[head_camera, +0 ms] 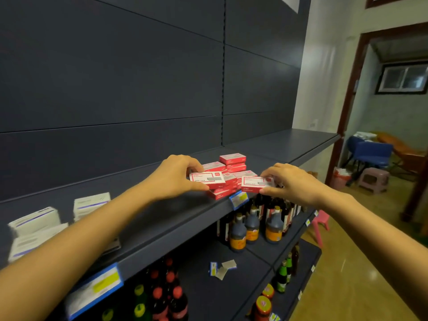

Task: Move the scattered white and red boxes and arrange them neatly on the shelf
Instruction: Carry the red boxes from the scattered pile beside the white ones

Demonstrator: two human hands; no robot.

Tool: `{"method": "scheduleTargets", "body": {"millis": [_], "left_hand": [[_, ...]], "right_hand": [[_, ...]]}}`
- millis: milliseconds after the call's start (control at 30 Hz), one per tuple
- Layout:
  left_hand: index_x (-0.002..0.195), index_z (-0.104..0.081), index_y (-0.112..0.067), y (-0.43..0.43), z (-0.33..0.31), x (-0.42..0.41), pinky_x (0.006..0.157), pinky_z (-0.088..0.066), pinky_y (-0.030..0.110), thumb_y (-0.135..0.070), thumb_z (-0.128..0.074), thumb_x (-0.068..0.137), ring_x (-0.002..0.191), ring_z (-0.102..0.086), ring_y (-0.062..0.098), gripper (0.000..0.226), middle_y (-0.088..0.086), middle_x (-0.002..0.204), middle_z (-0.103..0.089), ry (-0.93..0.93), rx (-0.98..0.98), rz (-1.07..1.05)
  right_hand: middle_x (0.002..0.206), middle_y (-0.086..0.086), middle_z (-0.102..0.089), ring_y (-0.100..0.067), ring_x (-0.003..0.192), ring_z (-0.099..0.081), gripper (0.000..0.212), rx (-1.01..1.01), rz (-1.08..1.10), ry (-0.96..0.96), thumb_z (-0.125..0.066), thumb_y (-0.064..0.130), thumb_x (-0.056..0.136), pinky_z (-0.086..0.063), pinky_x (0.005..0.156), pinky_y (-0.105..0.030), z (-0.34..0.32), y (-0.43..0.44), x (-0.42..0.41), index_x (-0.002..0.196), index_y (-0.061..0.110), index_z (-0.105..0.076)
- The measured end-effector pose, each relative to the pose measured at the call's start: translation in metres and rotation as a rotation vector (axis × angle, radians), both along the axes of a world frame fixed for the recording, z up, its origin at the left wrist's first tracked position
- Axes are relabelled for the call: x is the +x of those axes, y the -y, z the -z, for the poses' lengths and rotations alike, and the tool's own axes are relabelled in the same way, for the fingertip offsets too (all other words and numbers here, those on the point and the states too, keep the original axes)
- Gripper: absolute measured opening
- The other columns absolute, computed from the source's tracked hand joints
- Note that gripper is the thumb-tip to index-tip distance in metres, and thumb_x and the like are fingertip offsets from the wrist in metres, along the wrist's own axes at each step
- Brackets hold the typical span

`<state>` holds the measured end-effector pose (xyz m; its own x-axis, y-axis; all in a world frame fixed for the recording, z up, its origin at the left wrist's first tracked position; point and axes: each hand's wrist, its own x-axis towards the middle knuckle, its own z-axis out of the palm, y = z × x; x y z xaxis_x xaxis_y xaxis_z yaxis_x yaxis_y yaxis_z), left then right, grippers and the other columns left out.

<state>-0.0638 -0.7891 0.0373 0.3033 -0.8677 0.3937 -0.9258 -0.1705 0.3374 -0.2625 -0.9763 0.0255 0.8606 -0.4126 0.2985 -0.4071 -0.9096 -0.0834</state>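
Note:
Several small white and red boxes lie in a loose cluster on the dark shelf [289, 144], some stacked. My left hand [176, 176] grips one box [207, 180] between thumb and fingers, on top of a short stack at the shelf's front edge. My right hand [291, 181] pinches a second box [254, 183] near the front edge, just right of that stack. Behind them a taller stack [232, 161] stands two or three boxes high, with more boxes [244, 174] lying between the two hands.
White boxes with purple stripes [37, 220] sit on the same shelf at the left. Price tags [238, 198] hang on the shelf's front lip. Dark sauce bottles [251, 224] fill the shelf below. To the right lie a doorway, a blue chair [370, 154] and a pink stool [320, 224].

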Motion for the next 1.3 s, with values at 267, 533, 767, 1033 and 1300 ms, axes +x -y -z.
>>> {"method": "scheduleTargets", "body": {"millis": [267,533,767,1033,1300], "left_hand": [[0.105,-0.063,-0.015,0.053,0.010,0.018,0.085,-0.052,0.034,-0.034,-0.074,0.072,0.095,-0.060,0.014,0.040,0.002,0.110,-0.065,-0.028,0.028,-0.080],[0.107,-0.063,-0.018,0.075,0.021,0.011,0.085,-0.050,0.028,-0.035,-0.071,0.074,0.094,-0.057,0.012,0.039,0.000,0.110,-0.060,-0.076,-0.013,-0.185],[0.104,-0.065,-0.020,0.070,0.014,-0.005,0.074,-0.042,0.017,-0.039,-0.065,0.078,0.088,-0.054,0.006,0.032,-0.008,0.102,-0.058,0.028,-0.127,-0.368],[0.110,-0.063,-0.018,0.044,0.013,-0.029,0.091,-0.042,0.036,-0.033,-0.050,0.091,0.106,-0.053,0.020,0.027,-0.001,0.113,-0.061,0.352,0.004,-0.657],[0.118,-0.058,-0.018,-0.017,0.011,-0.065,0.089,-0.037,0.034,-0.038,-0.043,0.093,0.111,-0.051,0.023,0.035,0.002,0.119,-0.059,0.452,0.197,-0.989]], "right_hand": [[0.117,-0.001,-0.055,-0.015,0.102,-0.052,0.045,0.107,-0.098,0.055,-0.059,0.044,0.084,-0.046,0.087,-0.032,0.006,0.066,0.035,0.122,0.021,-0.053],[0.117,0.002,-0.056,-0.013,0.101,-0.054,0.046,0.145,-0.291,0.087,-0.061,0.044,0.083,-0.047,0.088,-0.029,0.015,0.106,0.059,0.122,0.021,-0.053],[0.118,0.007,-0.058,-0.009,0.100,-0.055,0.033,0.222,-0.458,0.107,-0.062,0.040,0.084,-0.048,0.085,-0.025,0.019,0.129,0.079,0.111,0.024,-0.051],[0.126,0.014,-0.048,-0.008,0.110,-0.050,0.041,-0.200,-0.503,0.209,-0.044,0.056,0.088,-0.042,0.071,-0.024,0.025,0.136,0.080,0.120,0.032,-0.048],[0.123,0.016,-0.054,-0.010,0.113,-0.048,0.033,-0.200,-0.847,0.301,-0.044,0.050,0.090,-0.037,0.073,-0.028,-0.012,0.071,0.106,0.118,0.034,-0.051]]}}
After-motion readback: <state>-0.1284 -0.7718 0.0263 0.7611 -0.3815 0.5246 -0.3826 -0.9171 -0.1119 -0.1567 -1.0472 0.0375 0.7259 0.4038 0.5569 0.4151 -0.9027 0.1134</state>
